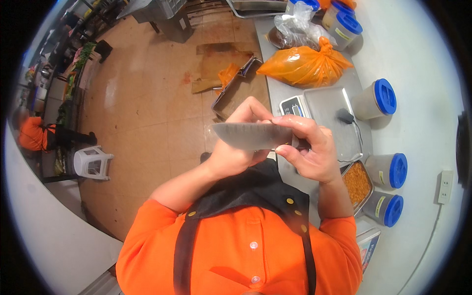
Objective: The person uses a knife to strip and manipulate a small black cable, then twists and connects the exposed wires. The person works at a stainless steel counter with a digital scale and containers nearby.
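In front of my chest my right hand grips a broad-bladed knife near its handle end, thumb and forefinger pinching the base of the blade. The blade lies sideways with its tip toward the left. Behind it is my left hand, fingers bent and closed close to the blade. Most of those fingers are hidden by the knife, so what they hold, if anything, does not show. A digital scale stands on the metal counter just beyond my right hand.
Along the right counter are a metal tray, a knotted orange bag, a tray of orange chopped food and several blue-lidded containers. A box sits ahead. At far left are a white stool and another person.
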`<state>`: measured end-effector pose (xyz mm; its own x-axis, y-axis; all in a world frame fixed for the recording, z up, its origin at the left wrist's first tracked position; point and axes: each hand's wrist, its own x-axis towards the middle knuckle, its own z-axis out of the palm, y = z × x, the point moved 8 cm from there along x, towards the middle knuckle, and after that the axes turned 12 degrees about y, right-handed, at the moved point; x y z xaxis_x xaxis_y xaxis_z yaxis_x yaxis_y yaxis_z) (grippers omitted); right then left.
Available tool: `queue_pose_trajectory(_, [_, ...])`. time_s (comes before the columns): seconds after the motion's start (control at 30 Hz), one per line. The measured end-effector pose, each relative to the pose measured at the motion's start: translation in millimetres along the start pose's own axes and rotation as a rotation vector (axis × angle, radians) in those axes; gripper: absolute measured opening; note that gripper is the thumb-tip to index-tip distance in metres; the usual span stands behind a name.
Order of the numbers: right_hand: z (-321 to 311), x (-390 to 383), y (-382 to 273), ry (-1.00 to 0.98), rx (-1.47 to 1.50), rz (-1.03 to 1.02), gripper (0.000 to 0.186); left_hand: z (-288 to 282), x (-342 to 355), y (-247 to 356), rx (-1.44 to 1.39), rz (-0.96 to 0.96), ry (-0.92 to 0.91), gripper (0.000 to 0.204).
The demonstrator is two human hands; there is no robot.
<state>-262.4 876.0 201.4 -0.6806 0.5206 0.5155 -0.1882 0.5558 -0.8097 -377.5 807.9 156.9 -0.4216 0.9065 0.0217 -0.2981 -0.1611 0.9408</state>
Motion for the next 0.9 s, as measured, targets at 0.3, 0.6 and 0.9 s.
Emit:
queue_pose_trajectory(0.3, [0.1,-0.9,-10.5,0.080,-0.135,-0.125,0.043,4.9,1.1,11.9,0.134,0.172,-0.040,0.007])
queue_pose_trajectory(0.6, [2.4,-11.3,-4.1,0.247,-0.184,-0.116,0.041,4.7,0.8,5.9,-0.208,-0.060,-0.044,0.015])
queue_pose_trajectory(0.9, [-36.3,-13.4,25.0,0.423,0.266,0.226,0.052,5.6,5.8,-8.3,-0.385,-0.153,-0.080,0.014])
